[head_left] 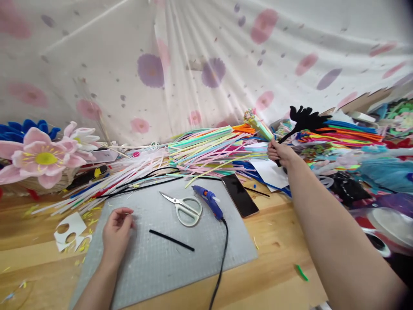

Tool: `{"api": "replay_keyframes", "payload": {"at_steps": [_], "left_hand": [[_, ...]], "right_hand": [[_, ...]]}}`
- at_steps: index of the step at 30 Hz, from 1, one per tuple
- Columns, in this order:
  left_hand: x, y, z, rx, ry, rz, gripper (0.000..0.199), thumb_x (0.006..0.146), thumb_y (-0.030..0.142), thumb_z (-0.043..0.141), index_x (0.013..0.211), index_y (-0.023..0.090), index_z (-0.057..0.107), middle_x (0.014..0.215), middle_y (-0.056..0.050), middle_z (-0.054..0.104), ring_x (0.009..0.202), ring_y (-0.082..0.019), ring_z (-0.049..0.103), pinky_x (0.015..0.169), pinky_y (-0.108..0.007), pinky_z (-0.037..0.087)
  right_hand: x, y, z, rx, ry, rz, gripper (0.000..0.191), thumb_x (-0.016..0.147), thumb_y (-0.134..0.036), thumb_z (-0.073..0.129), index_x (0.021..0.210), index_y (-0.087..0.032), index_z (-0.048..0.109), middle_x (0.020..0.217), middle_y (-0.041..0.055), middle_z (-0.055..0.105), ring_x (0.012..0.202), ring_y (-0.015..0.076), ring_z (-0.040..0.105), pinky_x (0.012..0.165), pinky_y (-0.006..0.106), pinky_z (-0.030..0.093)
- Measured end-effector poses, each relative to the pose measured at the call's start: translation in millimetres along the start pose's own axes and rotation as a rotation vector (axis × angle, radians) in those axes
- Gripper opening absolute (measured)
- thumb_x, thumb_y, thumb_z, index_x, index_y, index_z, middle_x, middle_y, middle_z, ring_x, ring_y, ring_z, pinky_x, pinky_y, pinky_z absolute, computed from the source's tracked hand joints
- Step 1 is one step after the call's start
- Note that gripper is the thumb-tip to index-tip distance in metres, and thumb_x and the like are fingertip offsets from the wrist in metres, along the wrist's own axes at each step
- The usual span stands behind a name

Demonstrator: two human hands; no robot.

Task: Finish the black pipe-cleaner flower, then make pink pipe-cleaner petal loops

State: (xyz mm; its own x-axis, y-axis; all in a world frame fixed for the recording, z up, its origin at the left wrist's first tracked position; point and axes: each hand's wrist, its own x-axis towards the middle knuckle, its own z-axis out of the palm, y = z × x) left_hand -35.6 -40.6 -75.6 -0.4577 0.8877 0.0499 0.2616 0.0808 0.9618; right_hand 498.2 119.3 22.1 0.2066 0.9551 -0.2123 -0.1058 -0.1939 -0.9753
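My right hand reaches far out over the back of the table. Its fingers are closed round the stem of a black fuzzy pipe-cleaner piece with a row of looped, pointed lobes. Close to my left hand, which rests with curled fingers on the left of a grey cutting mat, a short black pipe cleaner lies on the mat. I see nothing between the left fingers. Scissors with pale handles and a blue glue gun lie further back on the mat.
A phone lies at the mat's right edge. Behind it spread loose bundles of coloured pipe cleaners. Pink fuzzy flowers stand left, near cut white card. The glue gun's cord runs to the front edge.
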Motion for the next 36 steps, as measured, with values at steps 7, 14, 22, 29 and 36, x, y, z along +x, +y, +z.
{"api": "replay_keyframes", "payload": {"at_steps": [7, 14, 22, 29, 36], "left_hand": [[-1.7, 1.3, -1.2, -0.002, -0.033, -0.032, 0.022, 0.067, 0.033, 0.06, 0.082, 0.019, 0.054, 0.071, 0.002, 0.053, 0.054, -0.01, 0.049, 0.054, -0.025, 0.042], [-3.4, 6.8, 2.2, -0.092, 0.035, -0.066, 0.035, 0.058, 0.036, 0.069, 0.083, 0.018, 0.051, 0.08, -0.001, 0.055, 0.062, -0.011, 0.05, 0.05, -0.022, 0.044], [-4.4, 4.6, 3.0, -0.085, 0.075, -0.018, 0.032, 0.06, 0.032, 0.068, 0.069, 0.02, 0.039, 0.059, 0.007, 0.036, 0.05, -0.007, 0.034, 0.047, -0.02, 0.03], [-12.5, 6.7, 2.0, 0.044, 0.066, -0.011, 0.04, 0.068, 0.034, 0.057, 0.055, 0.021, 0.022, 0.05, 0.007, 0.023, 0.048, -0.008, 0.022, 0.048, -0.024, 0.023], [-14.7, 6.0, 1.5, 0.115, 0.018, 0.037, 0.038, 0.067, 0.031, 0.053, 0.052, 0.022, 0.019, 0.048, 0.007, 0.021, 0.047, -0.008, 0.022, 0.048, -0.024, 0.023]], "right_hand": [[19.3, 0.4, -6.0, -0.035, 0.11, -0.08, 0.038, 0.088, -0.05, 0.032, 0.062, -0.022, 0.034, 0.039, -0.0103, 0.019, 0.032, -0.0007, 0.016, 0.041, 0.029, 0.005], [29.0, 5.7, 0.5, 0.0, 0.129, -0.133, 0.042, 0.089, -0.053, 0.034, 0.061, -0.022, 0.034, 0.036, -0.0106, 0.019, 0.034, 0.0039, 0.011, 0.045, 0.029, 0.002], [22.4, 9.4, 12.5, -0.007, 0.215, -0.068, 0.042, 0.094, -0.046, 0.026, 0.06, -0.022, 0.034, 0.036, -0.0107, 0.017, 0.035, 0.0059, 0.008, 0.049, 0.03, 0.002], [14.6, 6.1, 30.1, -0.029, 0.219, -0.015, 0.04, 0.091, -0.047, 0.023, 0.06, -0.023, 0.032, 0.038, -0.011, 0.016, 0.037, 0.0046, 0.01, 0.048, 0.032, 0.005], [-2.3, 6.9, 63.5, -0.433, 0.191, -0.118, 0.036, 0.092, -0.046, 0.028, 0.064, -0.023, 0.031, 0.042, -0.0117, 0.019, 0.035, 0.0028, 0.017, 0.046, 0.028, 0.011]]}}
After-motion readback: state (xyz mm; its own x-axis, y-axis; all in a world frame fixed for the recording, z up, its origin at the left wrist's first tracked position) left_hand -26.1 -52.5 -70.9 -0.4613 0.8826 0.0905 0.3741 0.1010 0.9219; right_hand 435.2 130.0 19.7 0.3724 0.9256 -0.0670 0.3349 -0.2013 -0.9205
